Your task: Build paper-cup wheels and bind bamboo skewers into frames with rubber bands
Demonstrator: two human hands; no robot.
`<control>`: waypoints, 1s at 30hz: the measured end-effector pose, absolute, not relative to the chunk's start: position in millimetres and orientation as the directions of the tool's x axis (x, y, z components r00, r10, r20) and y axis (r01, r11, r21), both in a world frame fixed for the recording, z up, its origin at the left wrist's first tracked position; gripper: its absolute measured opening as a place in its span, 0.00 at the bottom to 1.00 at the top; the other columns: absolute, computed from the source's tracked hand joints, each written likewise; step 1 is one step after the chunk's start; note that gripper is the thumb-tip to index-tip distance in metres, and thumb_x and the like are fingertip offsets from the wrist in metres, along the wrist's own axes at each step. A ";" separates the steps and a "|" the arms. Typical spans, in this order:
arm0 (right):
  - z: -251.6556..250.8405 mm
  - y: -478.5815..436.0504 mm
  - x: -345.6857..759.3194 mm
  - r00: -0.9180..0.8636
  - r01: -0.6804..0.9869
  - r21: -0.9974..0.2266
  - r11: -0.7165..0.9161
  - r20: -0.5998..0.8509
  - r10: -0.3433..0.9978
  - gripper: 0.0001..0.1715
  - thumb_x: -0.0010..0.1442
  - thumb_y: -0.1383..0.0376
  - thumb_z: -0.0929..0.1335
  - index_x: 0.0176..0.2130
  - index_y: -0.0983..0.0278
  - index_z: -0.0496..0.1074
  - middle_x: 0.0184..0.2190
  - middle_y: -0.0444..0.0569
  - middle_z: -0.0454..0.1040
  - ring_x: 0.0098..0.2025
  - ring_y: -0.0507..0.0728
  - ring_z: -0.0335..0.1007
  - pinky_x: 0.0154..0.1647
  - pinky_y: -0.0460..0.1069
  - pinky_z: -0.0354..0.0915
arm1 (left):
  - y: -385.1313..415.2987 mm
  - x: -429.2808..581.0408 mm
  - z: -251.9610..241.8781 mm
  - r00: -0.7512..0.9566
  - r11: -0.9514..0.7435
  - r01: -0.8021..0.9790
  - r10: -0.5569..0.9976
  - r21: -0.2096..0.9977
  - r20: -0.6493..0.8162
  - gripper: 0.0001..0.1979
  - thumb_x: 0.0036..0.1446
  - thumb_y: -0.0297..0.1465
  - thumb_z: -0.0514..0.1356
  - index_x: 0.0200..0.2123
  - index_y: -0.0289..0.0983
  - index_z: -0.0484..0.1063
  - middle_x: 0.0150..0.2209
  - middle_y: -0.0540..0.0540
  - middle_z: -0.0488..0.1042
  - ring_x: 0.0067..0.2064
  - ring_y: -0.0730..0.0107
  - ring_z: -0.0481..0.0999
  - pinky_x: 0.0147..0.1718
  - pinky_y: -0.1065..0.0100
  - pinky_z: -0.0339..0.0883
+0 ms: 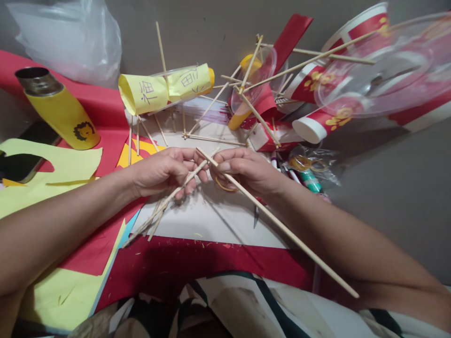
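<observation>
My left hand point(165, 169) is closed on a thin wooden stick point(168, 198) that slants down to the left. A second wooden stick point(292, 232) is pinched between the thumb and fingers of my right hand point(248, 170) and runs down to the right. The two sticks cross near their upper ends, between my hands. A yellow rubber band point(225, 186) hangs at my right fingers; whether it loops the sticks is hidden. Below my left hand, more loose sticks point(156, 224) lie on the white sheet point(211, 216). Beyond my hands stands a frame of joined sticks point(214, 139).
A yellow paper roll point(144, 94) rests on stick legs at the back. Yellow bottle point(63, 110), phone point(21, 164) and coloured paper point(70, 162) lie left. Paper cups point(313, 126), plastic lids point(373, 84) and a bag of rubber bands point(306, 163) are right.
</observation>
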State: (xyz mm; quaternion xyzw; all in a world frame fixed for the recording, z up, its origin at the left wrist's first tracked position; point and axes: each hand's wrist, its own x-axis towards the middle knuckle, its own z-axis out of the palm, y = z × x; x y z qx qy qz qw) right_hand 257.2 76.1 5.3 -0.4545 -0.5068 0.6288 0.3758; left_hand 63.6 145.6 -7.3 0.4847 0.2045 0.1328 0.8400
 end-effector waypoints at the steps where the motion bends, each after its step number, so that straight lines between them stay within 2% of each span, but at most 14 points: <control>1: 5.8 75.3 256.1 -0.302 -0.018 -0.978 -0.209 -0.194 0.933 0.07 0.47 0.64 0.70 0.23 0.66 0.70 0.14 0.40 0.63 0.16 0.46 0.54 0.18 0.44 0.51 | 144.6 63.5 -7.0 0.885 0.501 -0.023 0.413 0.865 -0.216 0.12 0.35 0.19 0.60 0.29 0.32 0.73 0.28 0.45 0.78 0.17 0.76 0.70 0.12 0.75 0.58; 3: 6.4 74.0 254.2 -0.290 -0.018 -0.976 -0.217 -0.202 0.936 0.07 0.47 0.64 0.70 0.23 0.65 0.70 0.14 0.40 0.64 0.16 0.46 0.54 0.18 0.44 0.50 | 142.5 63.6 -6.2 0.883 0.509 -0.017 0.411 0.860 -0.226 0.03 0.46 0.25 0.63 0.28 0.33 0.72 0.23 0.46 0.75 0.14 0.78 0.65 0.11 0.76 0.52; 5: 6.9 73.2 253.2 -0.281 -0.016 -0.975 -0.221 -0.208 0.937 0.08 0.47 0.64 0.70 0.22 0.65 0.69 0.14 0.40 0.64 0.16 0.46 0.54 0.18 0.44 0.50 | 140.3 64.0 -5.8 0.865 0.495 -0.018 0.444 0.869 -0.236 0.08 0.57 0.32 0.63 0.29 0.35 0.72 0.18 0.49 0.71 0.11 0.80 0.59 0.10 0.77 0.49; 8: 7.4 72.8 253.3 -0.291 -0.021 -0.975 -0.221 -0.206 0.934 0.10 0.47 0.63 0.71 0.21 0.64 0.68 0.14 0.40 0.63 0.16 0.46 0.55 0.19 0.44 0.51 | 137.9 65.3 -6.7 0.824 0.455 -0.023 0.512 0.890 -0.241 0.12 0.64 0.37 0.62 0.30 0.37 0.70 0.15 0.53 0.68 0.10 0.81 0.57 0.10 0.78 0.47; 13: 5.7 72.8 254.6 -0.328 -0.041 -0.975 -0.218 -0.193 0.925 0.13 0.51 0.63 0.71 0.21 0.65 0.66 0.14 0.40 0.62 0.16 0.46 0.54 0.20 0.44 0.53 | 138.7 67.1 -6.8 0.805 0.474 -0.017 0.528 0.881 -0.269 0.14 0.66 0.34 0.61 0.28 0.34 0.72 0.21 0.49 0.75 0.11 0.84 0.61 0.11 0.79 0.47; 16: 3.9 73.1 255.4 -0.322 -0.068 -0.972 -0.224 -0.191 0.927 0.14 0.50 0.63 0.72 0.21 0.65 0.66 0.14 0.40 0.62 0.16 0.46 0.54 0.19 0.43 0.52 | 139.9 66.9 -5.9 0.806 0.475 -0.035 0.534 0.879 -0.257 0.14 0.67 0.33 0.61 0.28 0.34 0.71 0.18 0.50 0.73 0.11 0.85 0.57 0.11 0.80 0.45; 21: 2.2 73.9 257.5 -0.293 -0.079 -0.967 -0.242 -0.209 0.933 0.13 0.48 0.64 0.72 0.19 0.65 0.66 0.15 0.40 0.63 0.16 0.46 0.54 0.16 0.43 0.49 | 140.4 66.9 -6.8 0.797 0.469 -0.046 0.550 0.882 -0.251 0.11 0.69 0.34 0.58 0.35 0.35 0.75 0.15 0.53 0.69 0.10 0.85 0.53 0.12 0.80 0.40; 26: 0.2 73.6 256.8 -0.243 -0.079 -0.972 -0.220 -0.195 0.950 0.11 0.47 0.63 0.72 0.20 0.65 0.68 0.15 0.40 0.64 0.16 0.46 0.53 0.15 0.42 0.49 | 140.5 69.9 -7.9 0.747 0.482 -0.065 0.604 0.874 -0.278 0.14 0.67 0.33 0.61 0.29 0.34 0.74 0.21 0.50 0.75 0.12 0.85 0.59 0.13 0.79 0.48; 30: -1.9 73.9 255.2 -0.209 -0.072 -0.978 -0.193 -0.175 0.962 0.11 0.46 0.64 0.72 0.20 0.66 0.68 0.15 0.41 0.65 0.16 0.45 0.54 0.17 0.43 0.51 | 140.6 70.4 -6.7 0.712 0.496 -0.102 0.642 0.862 -0.285 0.13 0.66 0.30 0.62 0.28 0.32 0.75 0.21 0.50 0.74 0.14 0.85 0.61 0.13 0.79 0.50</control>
